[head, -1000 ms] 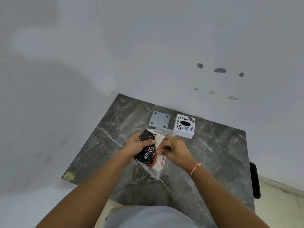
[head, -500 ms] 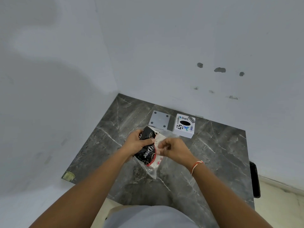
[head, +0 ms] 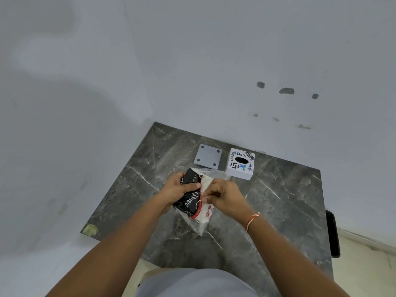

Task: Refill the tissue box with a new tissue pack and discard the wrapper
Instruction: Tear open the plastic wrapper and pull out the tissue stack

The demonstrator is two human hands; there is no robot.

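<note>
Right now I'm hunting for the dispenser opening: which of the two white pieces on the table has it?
The stickered tissue box, right of the plain plate.

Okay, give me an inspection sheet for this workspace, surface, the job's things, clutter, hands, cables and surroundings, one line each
Surface: dark grey marble-look table with pale veins, set into a wall corner.
Job's things: white tissue box with stickers and a dark oval slot stands upright at the back; grey square base plate lies flat beside it, apart from it; tissue pack, black and white in a clear wrapper, is held above the table.
Clutter: yellowish patch on the table's near left corner.
Hands: left hand grips the pack's dark side; right hand pinches the wrapper at the white side.
Cables: nothing seen.
Surroundings: pale walls with dark chipped spots; black object at the table's right edge.
</note>
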